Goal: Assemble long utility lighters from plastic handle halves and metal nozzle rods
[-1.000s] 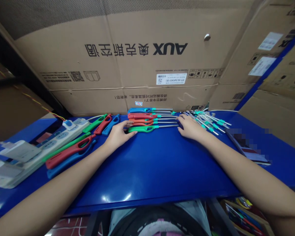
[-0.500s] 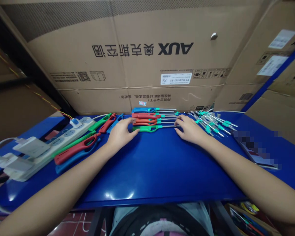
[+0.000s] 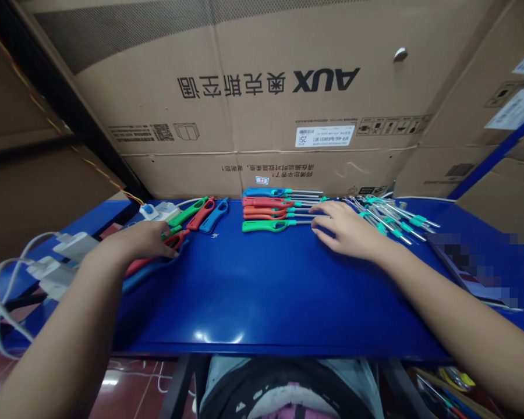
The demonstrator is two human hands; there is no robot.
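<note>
On the left, my left hand (image 3: 146,241) reaches over the near handles, a red one (image 3: 180,238) and a blue one (image 3: 155,272), its fingers curved apart around them; no firm grip shows. My right hand (image 3: 343,230) rests with spread fingers at the metal rods of the lighters lined up at the back. That row holds a blue lighter (image 3: 262,191), red and orange ones, and a green lighter (image 3: 266,226) in front. Green, red and blue handles (image 3: 213,215) without rods lie left of the row. Loose metal rods with teal ends (image 3: 390,220) are heaped beyond my right hand.
A white power strip (image 3: 168,210) with plugs and cables lies at the left of the blue table (image 3: 253,297). Large cardboard (image 3: 244,128) stands behind. A partly pixelated flat device (image 3: 467,273) lies at the right.
My left hand has moved left and nearer, from the lighter row to the near handles. My right hand stays by the rods. The view has shifted slightly.
</note>
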